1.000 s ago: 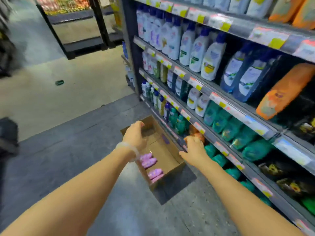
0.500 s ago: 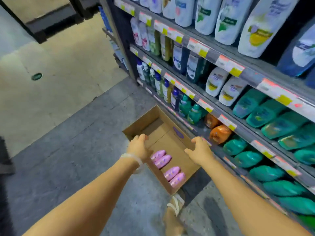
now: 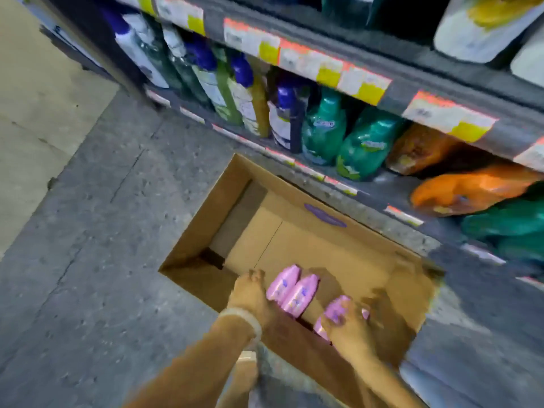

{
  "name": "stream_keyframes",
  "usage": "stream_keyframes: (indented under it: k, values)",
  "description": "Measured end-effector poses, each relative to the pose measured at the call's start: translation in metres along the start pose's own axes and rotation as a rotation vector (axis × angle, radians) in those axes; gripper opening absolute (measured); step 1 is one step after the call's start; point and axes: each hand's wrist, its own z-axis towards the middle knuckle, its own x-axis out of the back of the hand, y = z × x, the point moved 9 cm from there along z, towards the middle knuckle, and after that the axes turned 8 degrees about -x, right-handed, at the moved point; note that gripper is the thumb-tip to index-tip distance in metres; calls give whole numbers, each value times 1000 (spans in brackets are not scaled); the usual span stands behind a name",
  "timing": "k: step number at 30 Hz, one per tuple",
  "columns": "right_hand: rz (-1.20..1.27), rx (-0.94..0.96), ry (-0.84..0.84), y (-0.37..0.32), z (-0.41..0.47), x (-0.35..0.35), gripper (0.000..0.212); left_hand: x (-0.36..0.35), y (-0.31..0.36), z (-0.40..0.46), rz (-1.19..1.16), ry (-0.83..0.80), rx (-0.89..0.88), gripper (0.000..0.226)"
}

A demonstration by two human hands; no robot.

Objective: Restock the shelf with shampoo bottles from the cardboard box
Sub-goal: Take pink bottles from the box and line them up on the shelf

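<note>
An open cardboard box (image 3: 297,198) lies on the floor against the bottom shelf (image 3: 394,219). Inside, near its front wall, lie two pink shampoo bottles (image 3: 293,290) side by side, and another pink pair (image 3: 338,309) to their right, partly covered. My left hand (image 3: 250,295) reaches into the box and touches the left side of the first pair, fingers pointing forward. My right hand (image 3: 351,326) is down on the second pair, with thumb and fingers curled around a bottle. The picture is blurred by motion.
The low shelf holds blue-capped bottles (image 3: 282,113), green bottles (image 3: 323,128) and orange pouches (image 3: 465,192). Price tags (image 3: 309,66) line the shelf edge above. Grey concrete floor (image 3: 103,216) spreads to the left. My foot (image 3: 245,375) stands just before the box.
My head has dropped closer to the box. Both hands left the box's rim and went down inside to the pink bottles.
</note>
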Motion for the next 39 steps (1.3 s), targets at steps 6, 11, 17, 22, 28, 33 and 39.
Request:
stream_keyframes:
  k: [6,11,17,22,28,33,39]
  values:
    - [166,-193,-7,22,143,-121,59,-108,-57,140,87,-183,0,69]
    - [266,-404,-30,61,207,-192,74,-184,-78,186,75,-253,-14,64]
    - [152,-431,211,63,221,-201,74,-206,-93,217,42,-198,83,68]
    - [282,-178,332,21,247,-163,77,-174,-78,241,-251,28,-16,57]
    - [148,-89,437,-13,263,-129,88,-155,-70,260,-272,142,-11,55]
    - [283,-88,211,-5,249,-120,74,-152,-69,247,-531,18,80,51]
    - [559,-56,288,7,131,-57,68,-105,-30,139,-748,107,-7,55]
